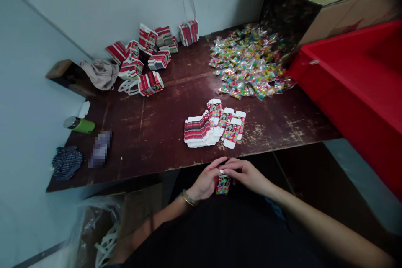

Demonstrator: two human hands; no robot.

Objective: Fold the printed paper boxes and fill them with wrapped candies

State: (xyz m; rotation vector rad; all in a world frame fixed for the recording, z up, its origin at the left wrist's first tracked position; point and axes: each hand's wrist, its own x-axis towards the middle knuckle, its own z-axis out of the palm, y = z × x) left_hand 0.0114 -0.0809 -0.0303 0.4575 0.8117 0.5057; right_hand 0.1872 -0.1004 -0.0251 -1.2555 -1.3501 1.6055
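Observation:
Just off the table's front edge, a small red candy box (222, 185) with a colourful print is held between my two hands. My left hand (205, 180) grips it from the left, a bracelet on the wrist. From the right, my right hand (246, 172) has its fingers closed at the white flap on the box's upper end. Beyond the hands, a fanned row of flat candy boxes (201, 130) lies on the table, its right-hand pieces spread out loosely. Further back is a heap of clear candy packets (248, 63) with bright sweets inside.
Bundled stacks of flat boxes (150, 83) sit along the wall on the dark table (163, 121). At right stand a red bin (351, 88) and an open carton (339, 12). A green cup (83, 125) and dark checked cloth (66, 162) lie left.

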